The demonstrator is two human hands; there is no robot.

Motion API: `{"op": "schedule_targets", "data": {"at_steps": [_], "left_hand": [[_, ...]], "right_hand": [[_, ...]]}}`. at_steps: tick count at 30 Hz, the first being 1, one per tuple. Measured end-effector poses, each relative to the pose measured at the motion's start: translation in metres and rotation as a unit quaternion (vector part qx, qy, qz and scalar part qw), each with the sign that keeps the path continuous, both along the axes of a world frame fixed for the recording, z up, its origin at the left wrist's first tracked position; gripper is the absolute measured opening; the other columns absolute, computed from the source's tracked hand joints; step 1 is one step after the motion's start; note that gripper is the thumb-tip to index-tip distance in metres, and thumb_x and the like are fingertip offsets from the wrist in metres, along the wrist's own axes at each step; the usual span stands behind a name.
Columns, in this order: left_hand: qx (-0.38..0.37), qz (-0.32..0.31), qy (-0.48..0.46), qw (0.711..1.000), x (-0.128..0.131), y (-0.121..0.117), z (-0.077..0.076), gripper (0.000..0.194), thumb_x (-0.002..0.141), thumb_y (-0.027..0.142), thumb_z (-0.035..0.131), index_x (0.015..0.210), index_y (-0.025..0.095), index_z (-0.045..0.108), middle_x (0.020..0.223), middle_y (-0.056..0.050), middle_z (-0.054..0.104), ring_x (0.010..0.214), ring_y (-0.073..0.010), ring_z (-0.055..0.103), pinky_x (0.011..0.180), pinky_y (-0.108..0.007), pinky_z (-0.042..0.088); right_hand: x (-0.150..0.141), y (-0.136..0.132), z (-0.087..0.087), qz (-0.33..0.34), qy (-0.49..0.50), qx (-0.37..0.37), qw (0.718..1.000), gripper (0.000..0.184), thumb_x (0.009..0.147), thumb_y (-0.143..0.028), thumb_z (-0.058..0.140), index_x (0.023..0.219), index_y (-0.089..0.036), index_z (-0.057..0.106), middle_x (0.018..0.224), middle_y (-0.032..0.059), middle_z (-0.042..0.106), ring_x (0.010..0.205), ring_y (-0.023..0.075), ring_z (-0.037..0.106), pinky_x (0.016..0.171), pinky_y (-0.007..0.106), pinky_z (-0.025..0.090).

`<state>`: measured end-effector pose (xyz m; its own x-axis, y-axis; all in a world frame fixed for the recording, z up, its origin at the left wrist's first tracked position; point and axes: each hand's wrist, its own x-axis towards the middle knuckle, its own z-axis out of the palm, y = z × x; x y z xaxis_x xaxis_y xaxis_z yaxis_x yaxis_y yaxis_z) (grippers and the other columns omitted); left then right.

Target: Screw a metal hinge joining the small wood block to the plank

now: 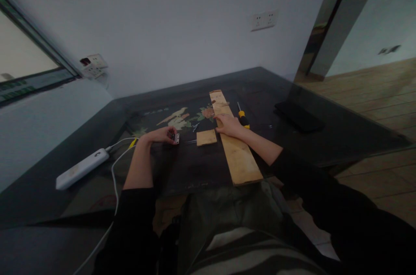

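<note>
The left hand (169, 135) grips a small metal piece (177, 138) left of the wooden square (206, 137) on the bench (185, 166). The right hand (229, 125) lies across the long board (242, 158); whether it grips, I cannot tell.

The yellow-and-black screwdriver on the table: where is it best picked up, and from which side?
Probably by the screwdriver's thick handle, coming from the right. The handle lies toward the person, while the thin shaft points away. The long wooden board, with the right hand on it, lies to the left, and the forearm passes near the handle's end, so the right looks freer.
</note>
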<state>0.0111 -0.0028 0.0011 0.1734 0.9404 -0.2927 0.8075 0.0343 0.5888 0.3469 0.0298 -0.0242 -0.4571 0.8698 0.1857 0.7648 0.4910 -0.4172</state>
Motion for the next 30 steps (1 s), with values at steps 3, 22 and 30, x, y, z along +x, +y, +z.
{"op": "schedule_targets", "data": {"at_steps": [3,22,30], "left_hand": [[-0.013,0.005,-0.045,0.999,-0.002,0.0,-0.002,0.046,0.048,0.035,0.085,0.084,0.021,0.058,0.076,0.0,0.067,0.076,-0.0202,0.061,0.069,-0.028,0.043],[0.207,0.048,-0.297,0.931,0.148,-0.002,-0.002,0.022,0.069,0.034,0.079,0.076,0.017,0.066,0.069,-0.002,0.069,0.068,-0.0168,0.066,0.07,-0.03,0.054],[0.171,0.118,-0.394,0.895,0.168,0.004,-0.012,0.019,0.071,0.03,0.082,0.074,0.016,0.07,0.07,-0.005,0.073,0.068,-0.0178,0.069,0.069,-0.031,0.056]], "right_hand": [[0.0,0.0,-0.001,0.004,0.001,0.0,1.0,0.053,0.084,-0.028,0.068,0.136,-0.023,0.059,0.143,0.0133,0.059,0.131,0.036,0.055,0.099,0.055,0.048],[-0.006,-0.007,0.017,0.108,0.117,0.062,0.985,0.027,0.103,-0.031,0.042,0.094,-0.018,0.063,0.094,0.0073,0.069,0.084,0.0185,0.057,0.071,0.029,0.032],[-0.001,-0.015,0.026,-0.021,0.058,0.118,0.991,0.034,0.104,-0.036,0.039,0.099,-0.02,0.068,0.101,0.0094,0.074,0.088,0.0216,0.063,0.067,0.03,0.032]]}}
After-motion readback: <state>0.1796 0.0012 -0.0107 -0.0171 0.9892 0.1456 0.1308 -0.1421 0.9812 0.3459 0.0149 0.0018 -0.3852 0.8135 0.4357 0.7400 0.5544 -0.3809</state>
